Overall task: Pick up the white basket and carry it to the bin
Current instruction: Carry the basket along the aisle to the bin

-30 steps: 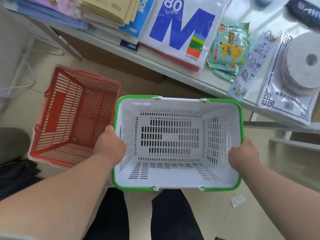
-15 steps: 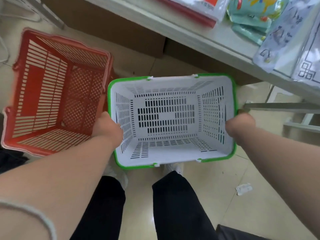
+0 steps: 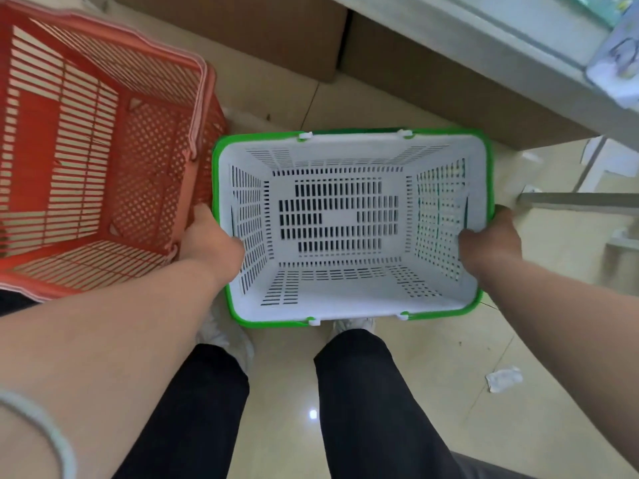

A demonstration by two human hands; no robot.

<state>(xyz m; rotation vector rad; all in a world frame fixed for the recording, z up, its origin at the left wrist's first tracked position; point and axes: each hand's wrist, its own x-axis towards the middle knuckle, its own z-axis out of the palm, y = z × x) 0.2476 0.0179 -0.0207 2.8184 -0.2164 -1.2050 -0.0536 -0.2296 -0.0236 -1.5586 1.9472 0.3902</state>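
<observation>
Basket: white basket (image 3: 349,299) with green rim, empty, opening up, held between both hands in front of the person's legs (image 3: 363,402), above the tiled floor (image 3: 432,357).
Left grip: left hand (image 3: 211,236) clamped on the basket's left short wall at the rim; fingertips hidden outside the wall, knuckles towards the camera.
Right grip: right hand (image 3: 491,236) clamped on the right short wall, thumb over the green rim, fingers curled on the inner mesh.
Basket vs grips: basket spans the gap between the two hands; each hand sits at about mid-length of its short side; long sides run left to right.
Red basket: red basket (image 3: 86,160) just beside the white one on its left, tilted; the left hand lies in the narrow gap between them. Contact between the baskets: cannot tell.
Bench: bench (image 3: 518,36) edge at upper right, beyond the basket; brown boxes (image 3: 276,32) under it.
Floor: a scrap of paper (image 3: 503,378) lies right of the legs, well apart from the basket.
Shoes: white shoes (image 3: 224,337) partly visible under the basket's near edge.
</observation>
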